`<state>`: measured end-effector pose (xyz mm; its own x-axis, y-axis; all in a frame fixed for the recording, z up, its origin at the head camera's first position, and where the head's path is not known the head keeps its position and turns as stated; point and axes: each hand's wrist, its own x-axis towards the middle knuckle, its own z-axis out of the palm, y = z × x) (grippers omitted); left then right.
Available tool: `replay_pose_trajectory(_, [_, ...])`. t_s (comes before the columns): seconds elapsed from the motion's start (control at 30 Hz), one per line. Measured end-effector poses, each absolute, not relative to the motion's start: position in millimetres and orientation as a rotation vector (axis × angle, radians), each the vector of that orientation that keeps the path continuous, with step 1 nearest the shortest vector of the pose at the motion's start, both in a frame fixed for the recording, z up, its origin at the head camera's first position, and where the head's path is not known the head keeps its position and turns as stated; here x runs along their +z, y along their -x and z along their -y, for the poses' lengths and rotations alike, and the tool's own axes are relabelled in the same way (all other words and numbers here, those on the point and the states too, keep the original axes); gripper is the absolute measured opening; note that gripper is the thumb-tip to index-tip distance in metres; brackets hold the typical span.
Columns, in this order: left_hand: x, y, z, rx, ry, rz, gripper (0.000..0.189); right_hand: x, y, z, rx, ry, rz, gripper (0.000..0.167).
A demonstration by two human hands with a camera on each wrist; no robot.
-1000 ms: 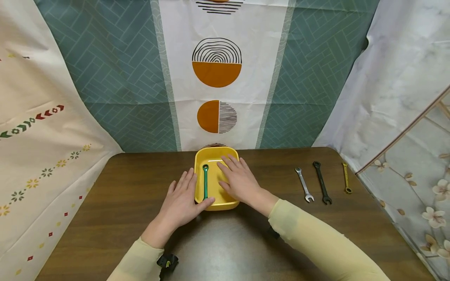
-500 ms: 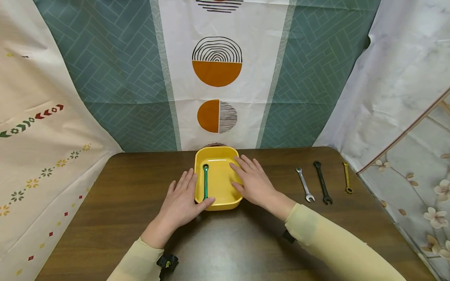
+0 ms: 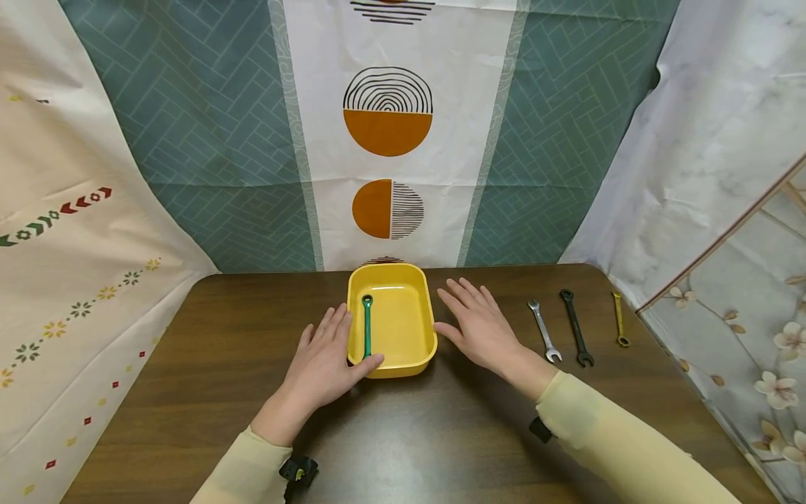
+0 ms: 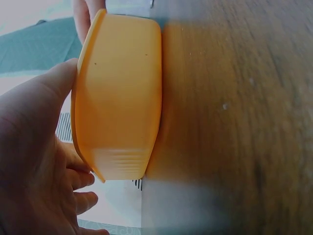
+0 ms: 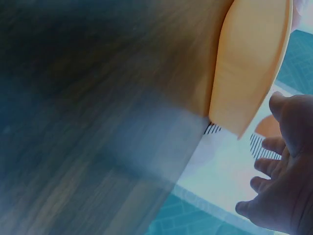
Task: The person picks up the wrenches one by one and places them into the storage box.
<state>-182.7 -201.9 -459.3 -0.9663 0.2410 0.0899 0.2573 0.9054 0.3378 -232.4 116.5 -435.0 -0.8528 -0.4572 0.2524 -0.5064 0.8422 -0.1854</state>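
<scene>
A yellow plastic tub [image 3: 403, 325] stands at the back middle of the table, with a green wrench [image 3: 368, 325] lying along its left inside. My left hand [image 3: 324, 360] rests at the tub's front left corner, thumb along the front rim and fingers at the left side. In the left wrist view the thumb touches the rim of the tub [image 4: 117, 93]. My right hand [image 3: 481, 325] hovers just right of the tub, fingers straight and spread, holding nothing. From the right wrist view, the right hand [image 5: 279, 166] appears apart from the tub's wall [image 5: 249, 63].
To the right on the wooden table [image 3: 252, 315] lie a silver wrench [image 3: 544, 330], a black wrench [image 3: 576, 325] and a small gold wrench [image 3: 620, 318]. Patterned cloth [image 3: 252, 140] hangs behind the table's back edge, with more cloth at both sides.
My right hand has moved right, from over the inside of the tub to beyond its right rim. The left hand, the tub and the wrenches stay put.
</scene>
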Motion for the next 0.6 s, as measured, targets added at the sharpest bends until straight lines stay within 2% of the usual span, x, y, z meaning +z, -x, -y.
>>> replay_pose_trajectory(0.6, [-461.7,183.1,202.1,-0.525,0.407,3.001,0.114,-442.3,226.8,-168.9,0.292,-0.594,2.887,0.074])
